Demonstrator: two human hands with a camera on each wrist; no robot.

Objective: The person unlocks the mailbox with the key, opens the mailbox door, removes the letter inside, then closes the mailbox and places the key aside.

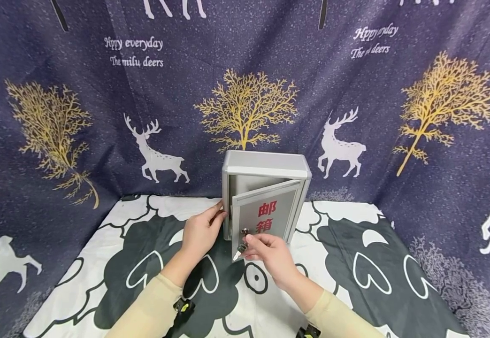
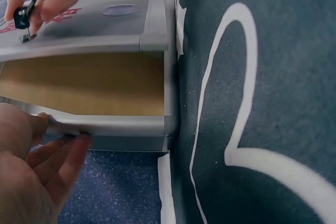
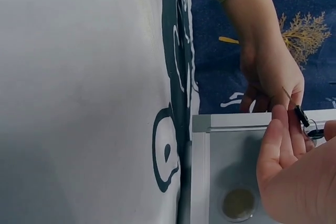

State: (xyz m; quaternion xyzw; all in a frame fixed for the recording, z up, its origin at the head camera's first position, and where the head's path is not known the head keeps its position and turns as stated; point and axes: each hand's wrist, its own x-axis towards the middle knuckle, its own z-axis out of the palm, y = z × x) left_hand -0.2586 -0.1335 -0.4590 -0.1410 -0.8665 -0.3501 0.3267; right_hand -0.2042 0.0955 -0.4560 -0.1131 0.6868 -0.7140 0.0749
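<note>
A grey metal mailbox (image 1: 266, 162) with red characters on its front stands upright on the patterned cloth. Its door (image 1: 285, 206), hinged at the right, is partly swung out, baring a tan inside (image 2: 105, 82). My left hand (image 1: 201, 231) grips the left side wall, thumb at the front edge and fingers along the outer side. At the door's free edge, my right hand (image 1: 270, 257) pinches a black-headed key at the lock (image 1: 245, 231). A second key (image 1: 240, 251) dangles from the same ring. The pinched key is largely hidden by the fingers.
Black-and-white printed cloth (image 1: 143, 291) covers the table. A dark blue curtain (image 1: 245, 37) with deer and golden trees hangs close behind the mailbox and along both sides. On the door's lower part is a round window (image 3: 239, 204).
</note>
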